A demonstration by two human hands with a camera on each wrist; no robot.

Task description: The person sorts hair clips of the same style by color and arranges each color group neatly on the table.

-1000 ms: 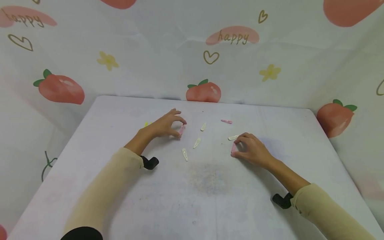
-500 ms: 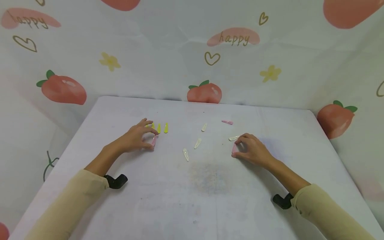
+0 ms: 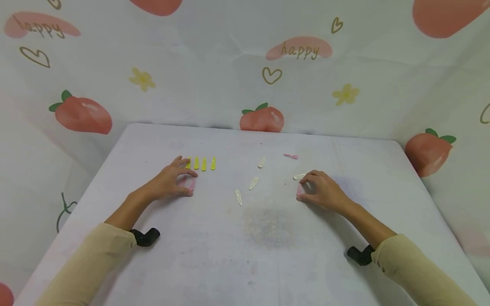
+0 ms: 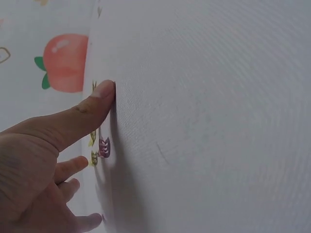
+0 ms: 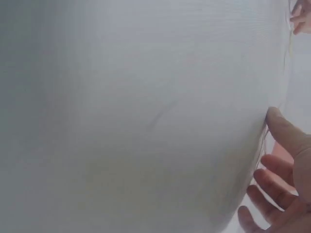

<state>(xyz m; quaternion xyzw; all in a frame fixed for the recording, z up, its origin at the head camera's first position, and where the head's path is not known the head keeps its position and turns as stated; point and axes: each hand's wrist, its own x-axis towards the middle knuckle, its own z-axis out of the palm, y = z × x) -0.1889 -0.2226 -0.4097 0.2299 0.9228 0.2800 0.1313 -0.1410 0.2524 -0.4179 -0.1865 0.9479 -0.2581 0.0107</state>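
My left hand (image 3: 168, 180) stands around a pink hair clip (image 3: 192, 184) on the left of the table, thumb and index finger at its two ends. From the left wrist, a gap shows between the thumb (image 4: 102, 92) and that clip (image 4: 104, 147), which lies by the index fingertip. Several yellow hair clips (image 3: 203, 164) lie in a row just beyond this hand, one partly hidden by its fingers. On the right, my right hand (image 3: 323, 189) pinches a second pink hair clip (image 3: 299, 188) between thumb and index finger, its fingers covering part of a white clip (image 3: 298, 177).
Between the hands lie white hair clips (image 3: 253, 183), spaced apart in a slanting line. A third pink clip (image 3: 291, 156) lies farther back. The white table (image 3: 264, 267) ends at a wall cloth (image 3: 214, 85) printed with peaches.
My left hand has carried its pink clip left and nearer, beside the yellow row, uncovering the yellow clips; thumb and clip now look apart. The right hand has stayed in place.
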